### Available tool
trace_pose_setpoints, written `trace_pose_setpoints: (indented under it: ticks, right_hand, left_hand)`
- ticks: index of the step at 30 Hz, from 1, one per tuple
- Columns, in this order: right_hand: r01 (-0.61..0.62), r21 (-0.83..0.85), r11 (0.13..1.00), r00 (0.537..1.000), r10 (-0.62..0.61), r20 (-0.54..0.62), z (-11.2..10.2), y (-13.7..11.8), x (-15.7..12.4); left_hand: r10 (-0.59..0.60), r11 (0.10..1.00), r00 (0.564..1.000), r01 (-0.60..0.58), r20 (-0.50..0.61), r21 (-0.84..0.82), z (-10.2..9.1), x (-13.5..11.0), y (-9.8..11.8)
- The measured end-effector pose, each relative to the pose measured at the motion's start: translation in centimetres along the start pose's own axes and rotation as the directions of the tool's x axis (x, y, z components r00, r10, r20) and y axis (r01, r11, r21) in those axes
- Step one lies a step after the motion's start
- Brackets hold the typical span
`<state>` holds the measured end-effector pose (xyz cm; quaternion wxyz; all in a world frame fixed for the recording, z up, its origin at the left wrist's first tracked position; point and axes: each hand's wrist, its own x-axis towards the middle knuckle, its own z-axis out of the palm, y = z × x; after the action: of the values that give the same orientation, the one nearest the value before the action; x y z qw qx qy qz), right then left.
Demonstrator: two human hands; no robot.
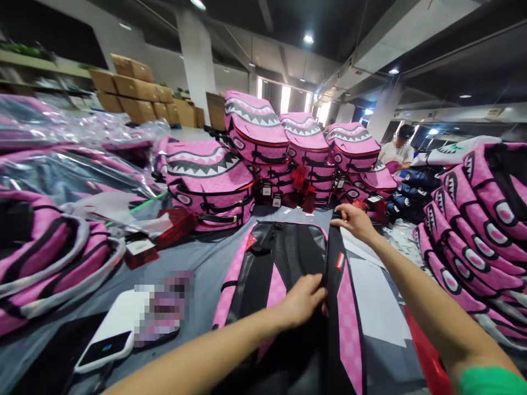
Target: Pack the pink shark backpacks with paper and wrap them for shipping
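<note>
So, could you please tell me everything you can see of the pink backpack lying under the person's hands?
The pink backpack lies flat on the grey table, back side up, its top end pointing away from the camera. It is pink checkered fabric with black padded shoulder straps and black trim; a small red tag sits on the right strap. The left hand pinches the right strap midway, and the right hand holds the strap's top end. White paper lies beside it.

— Where is there room on the table (pixel 206 263)?
— Bare grey cloth, lower left centre, and white paper (pixel 376 296) at right.
— What blocks?
— Stacked pink backpacks (pixel 255 131) across the top, bagged ones (pixel 61 164) at left, another pile (pixel 473 230) at right.
</note>
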<state>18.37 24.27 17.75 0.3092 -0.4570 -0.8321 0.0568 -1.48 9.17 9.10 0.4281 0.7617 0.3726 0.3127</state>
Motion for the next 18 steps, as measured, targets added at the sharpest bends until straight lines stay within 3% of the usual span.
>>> trace_pose_setpoints:
  ticks: [2, 4, 5, 7, 10, 11, 12, 13, 14, 15, 16, 18]
  right_hand:
    - [0.041, -0.157, 0.987, 0.994, -0.024, 0.11, 3.9, 0.8, 1.2]
    - [0.071, -0.192, 0.979, 0.98, -0.032, 0.197, 7.8, 1.0, 1.9]
    - [0.086, -0.182, 0.98, 0.974, -0.045, 0.222, 9.4, 1.0, 2.1]
    - [0.109, -0.159, 0.981, 0.966, -0.067, 0.25, 11.8, 1.1, 2.4]
    - [0.079, -0.151, 0.985, 0.966, -0.038, 0.257, 13.4, 1.9, 2.6]
    - [0.044, -0.15, 0.988, 0.965, -0.004, 0.262, 13.6, 2.3, 2.6]
    - [0.009, -0.146, 0.989, 0.962, 0.031, 0.272, 13.7, 2.7, 2.6]
    - [-0.017, -0.139, 0.99, 0.956, 0.056, 0.287, 13.9, 3.0, 2.6]
    - [-0.028, -0.13, 0.991, 0.949, 0.067, 0.307, 14.0, 3.2, 2.6]
    - [-0.023, -0.115, 0.993, 0.945, 0.059, 0.321, 14.2, 3.4, 2.5]
    - [-0.006, -0.09, 0.996, 0.946, 0.035, 0.321, 14.4, 3.4, 2.5]
    - [0.027, -0.018, 0.999, 0.958, -0.021, 0.285, 14.8, 3.4, 2.4]
  left_hand:
    - [-0.177, 0.919, 0.983, 0.181, 0.044, -0.35, 1.8, -3.1, 0.9]
    - [-0.32, 0.783, 0.945, 0.307, 0.073, -0.542, 2.6, -5.2, 1.5]
    - [-0.351, 0.779, 0.934, 0.332, 0.069, -0.532, 2.5, -5.9, 1.6]
    - [-0.332, 0.855, 0.94, 0.337, 0.084, -0.394, 1.0, -6.8, 1.1]
    - [-0.357, 0.893, 0.921, 0.385, 0.154, -0.234, -4.2, -6.4, -0.8]
    - [-0.402, 0.89, 0.912, 0.41, 0.082, -0.198, -6.5, -5.8, -1.6]
    - [-0.444, 0.889, 0.894, 0.431, -0.055, -0.155, -8.9, -4.9, -2.6]
    - [-0.434, 0.896, 0.848, 0.441, -0.304, -0.051, -11.3, -3.7, -3.7]
    - [-0.395, 0.876, 0.743, 0.481, -0.54, 0.021, -13.5, -2.2, -4.9]
    - [-0.382, 0.862, 0.672, 0.507, -0.634, 0.018, -15.4, -0.7, -6.2]
    - [-0.388, 0.85, 0.631, 0.526, -0.672, 0.004, -16.8, 1.0, -7.4]
    - [-0.444, 0.832, 0.59, 0.55, -0.674, -0.067, -18.5, 4.3, -9.8]
